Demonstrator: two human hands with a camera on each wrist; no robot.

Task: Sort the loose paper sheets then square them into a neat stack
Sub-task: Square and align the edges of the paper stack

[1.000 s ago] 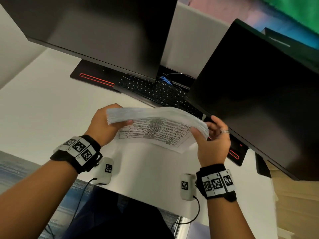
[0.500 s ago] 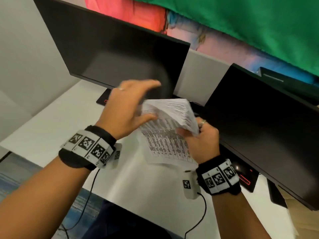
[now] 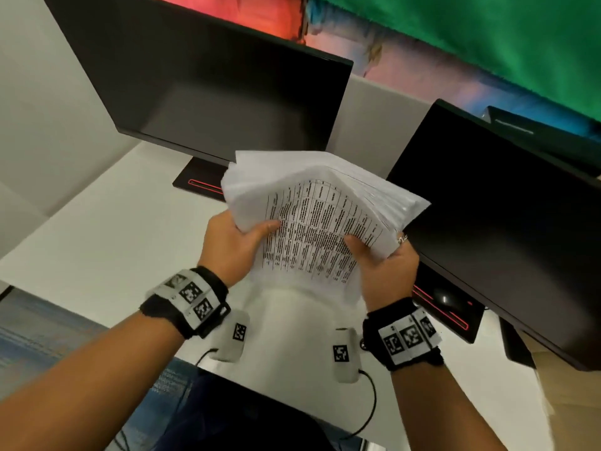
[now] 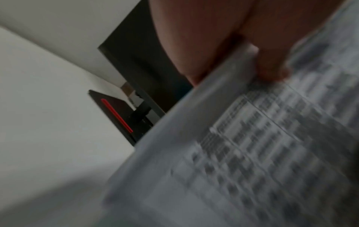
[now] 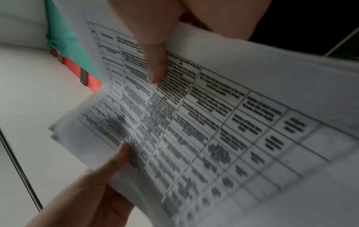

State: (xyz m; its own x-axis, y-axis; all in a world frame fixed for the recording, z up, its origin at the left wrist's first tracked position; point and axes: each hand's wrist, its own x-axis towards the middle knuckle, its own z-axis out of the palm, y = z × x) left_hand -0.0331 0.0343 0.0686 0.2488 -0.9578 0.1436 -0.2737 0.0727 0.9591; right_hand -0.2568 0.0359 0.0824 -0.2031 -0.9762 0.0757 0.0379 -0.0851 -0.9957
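A thick bundle of white paper sheets (image 3: 312, 219) with printed tables is held up above the white desk (image 3: 97, 242), bowed upward in the middle, its edges uneven. My left hand (image 3: 237, 239) grips its left side, thumb on the printed face. My right hand (image 3: 380, 258) grips the right side, thumb on the print, fingers hidden behind. The left wrist view shows the blurred sheets (image 4: 242, 153) and my left thumb (image 4: 272, 61). The right wrist view shows the table print (image 5: 213, 122) with my right thumb (image 5: 153, 50) pressed on it and my left hand (image 5: 101, 184) below.
Two dark monitors (image 3: 211, 86) (image 3: 507, 216) stand close behind the sheets, their bases with red stripes (image 3: 201, 183) (image 3: 445, 310) on the desk. Green cloth (image 3: 487, 34) hangs behind. Stacked cardboard (image 3: 572, 402) is at the right edge.
My left hand has come back from above the bundle to grip its left side. The bundle has been raised and turned so the printed face looks at me.
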